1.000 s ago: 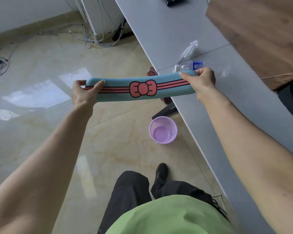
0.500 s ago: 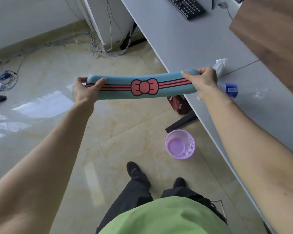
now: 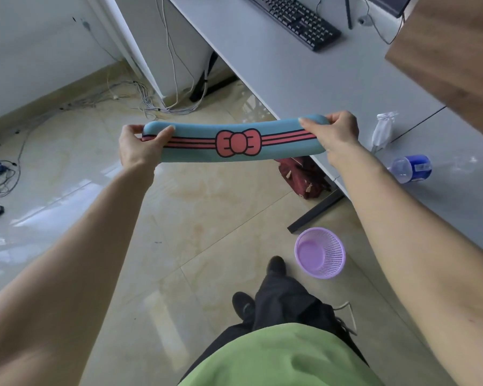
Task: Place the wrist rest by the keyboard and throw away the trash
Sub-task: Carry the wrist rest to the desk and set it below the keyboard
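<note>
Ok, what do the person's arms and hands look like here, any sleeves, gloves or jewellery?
Both forearms are bare right up to the frame edge: no sleeves show. The left hand and right hand wear no gloves, and I see no rings, watch or wristband. Nails look short and unpainted. Lower down are a green top, dark trousers and dark shoes.

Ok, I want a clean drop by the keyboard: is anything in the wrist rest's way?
Nothing visible. The desk in front of the keyboard is bare; the wrist rest hangs in both hands off the desk's edge.
</note>
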